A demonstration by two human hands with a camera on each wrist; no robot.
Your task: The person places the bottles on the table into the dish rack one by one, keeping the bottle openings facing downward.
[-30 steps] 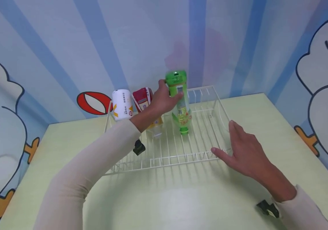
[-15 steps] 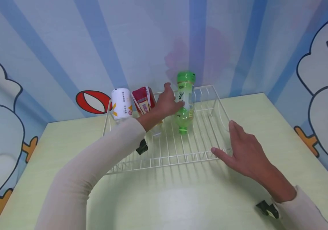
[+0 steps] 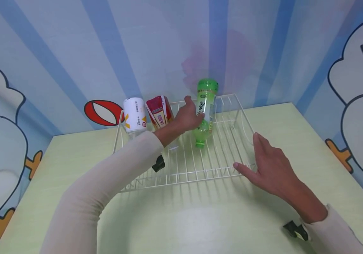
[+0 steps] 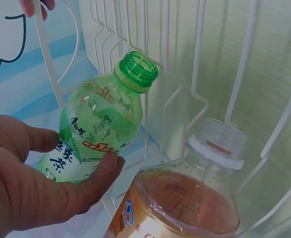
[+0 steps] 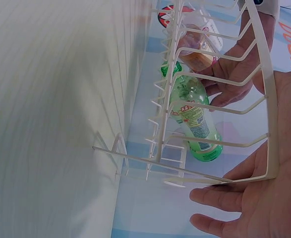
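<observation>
A green plastic bottle [image 3: 207,94] leans in the white wire rack [image 3: 245,114], its neck low and toward me. My left hand [image 3: 188,115] is at the bottle's left side. In the left wrist view the thumb [image 4: 100,178] lies against the green bottle [image 4: 105,116], loosely spread from a finger; the neck has no cap. My right hand [image 3: 273,167] rests at the rack's front right corner, thumb and fingers extended. The right wrist view shows the rack's rim [image 5: 270,124] against the palm. The left hand's other fingers are partly hidden.
Left of the green bottle lies a bottle with a red and orange label [image 3: 160,109]. A white bottle [image 3: 135,114] stands beyond it at the rack's left. The rack sits on a pale green table [image 3: 188,222] before a blue striped backdrop [image 3: 156,46].
My left hand has loosened from the green bottle's upper part and moved slightly lower. The bottle has turned to show another side of its label and leans rightward. My right hand stays put.
</observation>
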